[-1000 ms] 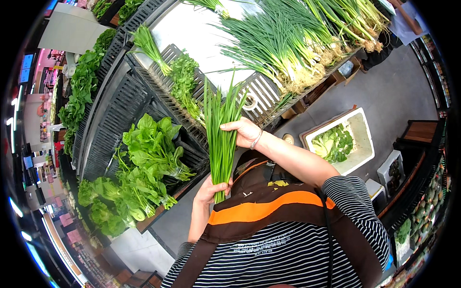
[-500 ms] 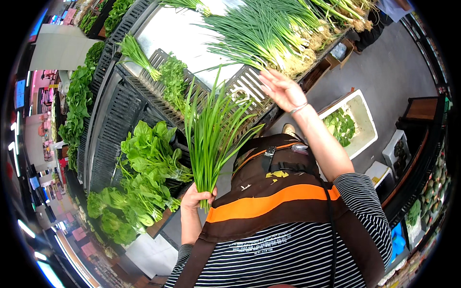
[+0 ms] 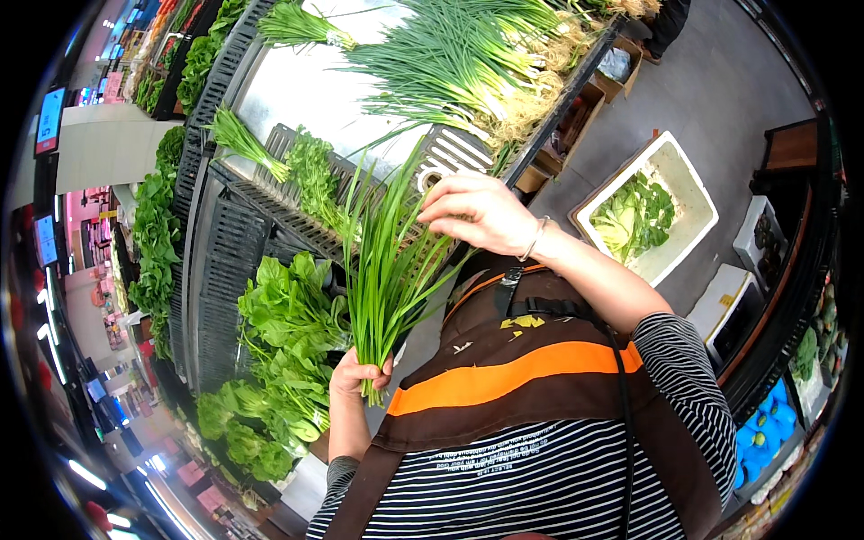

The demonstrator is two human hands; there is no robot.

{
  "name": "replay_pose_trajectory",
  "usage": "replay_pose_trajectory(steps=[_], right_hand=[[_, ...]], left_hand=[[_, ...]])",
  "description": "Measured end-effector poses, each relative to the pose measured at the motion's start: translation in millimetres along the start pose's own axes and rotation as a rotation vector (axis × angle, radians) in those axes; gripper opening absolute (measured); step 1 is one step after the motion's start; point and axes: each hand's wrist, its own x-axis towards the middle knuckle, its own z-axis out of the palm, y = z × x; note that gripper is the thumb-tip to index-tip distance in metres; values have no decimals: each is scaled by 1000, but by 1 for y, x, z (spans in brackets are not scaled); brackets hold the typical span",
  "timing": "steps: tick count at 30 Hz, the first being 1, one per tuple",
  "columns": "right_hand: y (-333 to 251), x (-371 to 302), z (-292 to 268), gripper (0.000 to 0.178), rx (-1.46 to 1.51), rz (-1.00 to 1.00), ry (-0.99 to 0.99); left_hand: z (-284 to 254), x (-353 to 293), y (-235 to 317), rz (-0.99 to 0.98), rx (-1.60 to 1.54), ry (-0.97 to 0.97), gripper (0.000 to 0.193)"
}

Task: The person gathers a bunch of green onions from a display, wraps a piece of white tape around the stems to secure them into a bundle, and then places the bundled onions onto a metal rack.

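My left hand [image 3: 357, 373] is closed round the lower stems of a bunch of garlic chives [image 3: 382, 279], which stands upright with its long flat leaves fanning out above. Over the right side of those leaves hovers my right hand [image 3: 477, 214], its fingers loosely bent and apart, with nothing visible in them. Beyond it, spring onions [image 3: 468, 76] with pale roots lie heaped on the display stand. Bundled leafy greens [image 3: 288, 306] sit just left of the chives. Coriander-like herbs [image 3: 317, 184] rest on the black slatted rack [image 3: 238, 252].
A smaller green bundle [image 3: 247, 144] lies on the rack's far left, another [image 3: 306, 25] farther back. On the floor at right stands a white foam box [image 3: 693, 211] holding loose leaves. Cardboard boxes [image 3: 621, 72] sit beside the stand. A person's dark trouser leg [image 3: 668, 27] shows at the top right.
My right hand has moved left and toward me, from beside the spring onions to the chive leaves, its fingers bending. My left hand keeps its hold. The view has shifted slightly.
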Motion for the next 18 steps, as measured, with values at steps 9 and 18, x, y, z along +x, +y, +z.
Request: replay_pose_trajectory(steps=[9, 18], right_hand=[[0, 2, 1, 17, -59, 12, -315], [-5, -13, 4, 9, 34, 171, -211]], left_hand=[[8, 6, 6, -47, 9, -33, 52], [14, 13, 12, -70, 84, -29, 44]])
